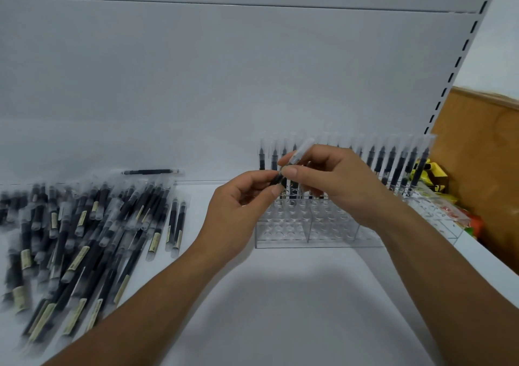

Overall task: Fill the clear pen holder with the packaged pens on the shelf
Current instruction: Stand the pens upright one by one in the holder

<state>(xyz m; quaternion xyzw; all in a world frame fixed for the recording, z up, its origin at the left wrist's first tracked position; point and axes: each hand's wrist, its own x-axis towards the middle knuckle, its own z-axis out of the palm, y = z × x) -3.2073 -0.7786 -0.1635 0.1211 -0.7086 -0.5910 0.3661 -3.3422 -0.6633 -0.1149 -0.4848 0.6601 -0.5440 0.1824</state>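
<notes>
Your left hand (238, 211) and right hand (339, 185) hold one packaged pen (301, 150), fingers (290, 172) clamped on it, above the clear pen holder (309, 230).

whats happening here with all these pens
A person pinches one black pen in a clear wrapper between the left hand and right hand, just above the clear plastic pen holder on the white shelf. The holder's back row of wrapped pens is filled; the front holes look empty. A loose heap of wrapped black pens lies to the left.
</notes>
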